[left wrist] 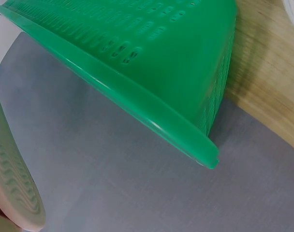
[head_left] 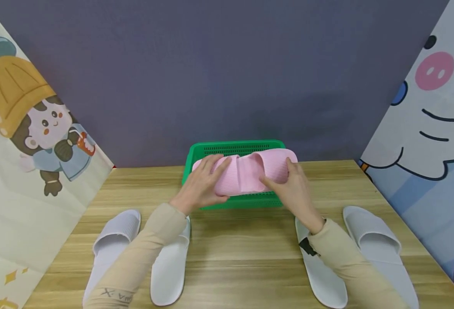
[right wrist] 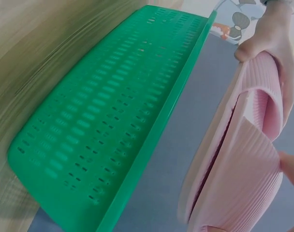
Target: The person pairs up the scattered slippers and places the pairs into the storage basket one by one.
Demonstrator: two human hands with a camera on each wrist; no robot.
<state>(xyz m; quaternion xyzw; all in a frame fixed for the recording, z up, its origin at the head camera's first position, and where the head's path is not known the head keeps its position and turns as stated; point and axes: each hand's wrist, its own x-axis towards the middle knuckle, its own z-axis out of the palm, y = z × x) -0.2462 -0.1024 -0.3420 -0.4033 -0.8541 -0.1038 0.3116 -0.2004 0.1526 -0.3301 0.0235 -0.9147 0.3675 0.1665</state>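
Note:
A pair of pink slippers (head_left: 250, 174), ribbed across the straps, is held level over the green basket (head_left: 192, 165). My left hand (head_left: 200, 185) grips the left end, thumb on the near side and fingers over the strap. At the other end my right hand (head_left: 297, 193) grips the slippers by the second strap. The right wrist view shows the two pink slippers (right wrist: 239, 179) pressed together, sole against sole, with a thin dark gap between. Only a slipper's sole edge (left wrist: 14, 174) appears in the left wrist view, beside the basket's rim (left wrist: 152, 116).
White slippers lie on the wooden table: an outer one (head_left: 112, 240) and an inner one (head_left: 170, 268) at left, an inner one (head_left: 323, 274) and an outer one (head_left: 381, 253) at right. Behind the basket rises a grey-blue panel (head_left: 227, 77). Printed cloths flank both sides.

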